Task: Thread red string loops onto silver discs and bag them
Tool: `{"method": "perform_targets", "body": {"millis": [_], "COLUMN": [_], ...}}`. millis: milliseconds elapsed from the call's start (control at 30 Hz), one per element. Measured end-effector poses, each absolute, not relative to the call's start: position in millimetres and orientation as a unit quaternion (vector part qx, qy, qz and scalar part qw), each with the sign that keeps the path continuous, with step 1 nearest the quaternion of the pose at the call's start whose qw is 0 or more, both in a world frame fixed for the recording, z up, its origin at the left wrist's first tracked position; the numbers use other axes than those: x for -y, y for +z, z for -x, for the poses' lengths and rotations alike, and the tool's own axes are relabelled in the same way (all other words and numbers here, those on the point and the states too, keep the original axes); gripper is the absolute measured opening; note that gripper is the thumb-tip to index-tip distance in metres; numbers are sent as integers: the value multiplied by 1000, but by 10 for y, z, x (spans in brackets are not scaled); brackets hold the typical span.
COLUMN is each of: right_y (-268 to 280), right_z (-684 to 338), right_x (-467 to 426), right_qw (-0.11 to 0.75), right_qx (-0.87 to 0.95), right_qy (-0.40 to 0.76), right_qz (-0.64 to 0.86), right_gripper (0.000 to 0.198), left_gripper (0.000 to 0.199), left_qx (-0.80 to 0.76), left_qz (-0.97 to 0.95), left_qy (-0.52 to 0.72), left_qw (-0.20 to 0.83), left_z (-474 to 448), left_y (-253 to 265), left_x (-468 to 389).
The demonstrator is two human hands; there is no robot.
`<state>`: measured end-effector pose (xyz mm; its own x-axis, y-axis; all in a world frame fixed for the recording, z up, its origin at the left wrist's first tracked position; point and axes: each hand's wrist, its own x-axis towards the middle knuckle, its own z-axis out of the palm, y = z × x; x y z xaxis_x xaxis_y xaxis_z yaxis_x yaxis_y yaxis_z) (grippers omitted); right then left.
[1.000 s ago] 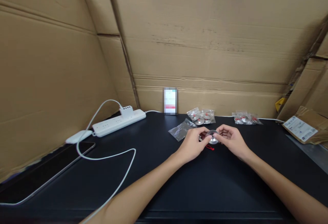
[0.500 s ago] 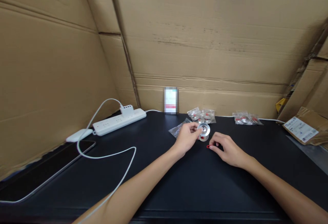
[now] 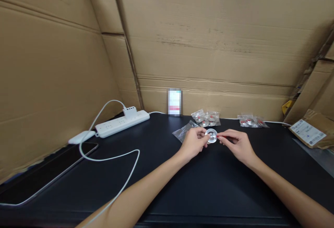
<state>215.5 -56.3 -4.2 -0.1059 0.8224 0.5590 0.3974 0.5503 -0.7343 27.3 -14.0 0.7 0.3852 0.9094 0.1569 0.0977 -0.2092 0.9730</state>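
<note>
We had a shiny round silver metal disc (image 3: 213,133) up in front of us, just above the black tabletop (image 3: 221,189); our left hand (image 3: 193,143) was closed on its left side, thumb over the face and fingers behind; our right hand (image 3: 237,146) was pinching a thin red cord (image 3: 218,136) between thumb and fingertips, right by the disc's right edge; too small for us to tell if the cord ran through the disc or just met its rim.

Just beyond the left hand we had a flat clear plastic bag (image 3: 180,133); behind that, a pile of clear packets with silver and red pieces inside (image 3: 208,117); a second clump of clear silver-and-red packets (image 3: 251,121) sat well off to the right; a phone with a lit, blurred screen (image 3: 174,103) stood against the brown cardboard wall (image 3: 208,54); over on the left we had a long white power strip (image 3: 122,124), plus a white cable (image 3: 109,159) looping across the table.
</note>
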Motion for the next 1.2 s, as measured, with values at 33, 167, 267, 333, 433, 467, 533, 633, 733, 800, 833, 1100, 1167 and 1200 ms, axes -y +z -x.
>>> {"method": "perform_targets", "body": {"millis": [33, 167, 267, 333, 433, 467, 533, 633, 733, 800, 833, 1100, 1167, 1200], "right_y": [-60, -100, -63, -30, -19, -28, -59, -104, -114, -101, -91, -86, -99, -102], "right_z": [-2153, -2150, -2142, -2128, -2100, -2092, -2083, -2087, -2095, -2094, -2092, -2085, -2081, -2077], "right_x": [554, 535, 567, 599, 629, 631, 625, 608, 606, 616, 622, 653, 654, 655], "right_qw": [519, 523, 487, 460, 443, 439, 426, 397, 370, 352, 342, 350, 378, 390], "right_qx": [707, 686, 731, 761, 779, 782, 787, 799, 807, 813, 818, 826, 821, 820], "right_qy": [222, 251, 158, 88, 39, 29, 11, -12, -49, -83, -100, -132, -116, -109], "right_qz": [426, 439, 451, 448, 442, 442, 446, 451, 458, 456, 452, 422, 412, 405], "right_gripper": [16, 17, 12, 13, 15, 15, 15, 15, 16, 17, 18, 20, 19, 18], "left_gripper": [15, 17, 20, 22, 22, 22, 22, 20, 20, 21, 21, 15, 17, 18], "left_qx": [-372, -343, -322, -311, -301, -299, -297, -294, -298, -299, -299, -242, -236, -236], "left_qz": [-666, -664, -651, -640, -627, -623, -616, -615, -612, -609, -610, -581, -575, -570], "left_qy": [404, 407, 404, 401, 397, 396, 394, 390, 393, 398, 399, 413, 407, 403], "left_qw": [505, 525, 556, 577, 599, 605, 614, 619, 618, 617, 616, 658, 669, 677], "left_z": [-280, -308, -321, -327, -333, -336, -343, -357, -374, -382, -384, -366, -356, -352], "left_y": [2, -9, -7, -3, 7, 11, 16, 8, -21, -39, -43, 9, 7, 1], "left_x": [144, 161, 179, 192, 213, 221, 235, 246, 242, 239, 240, 280, 274, 268]}}
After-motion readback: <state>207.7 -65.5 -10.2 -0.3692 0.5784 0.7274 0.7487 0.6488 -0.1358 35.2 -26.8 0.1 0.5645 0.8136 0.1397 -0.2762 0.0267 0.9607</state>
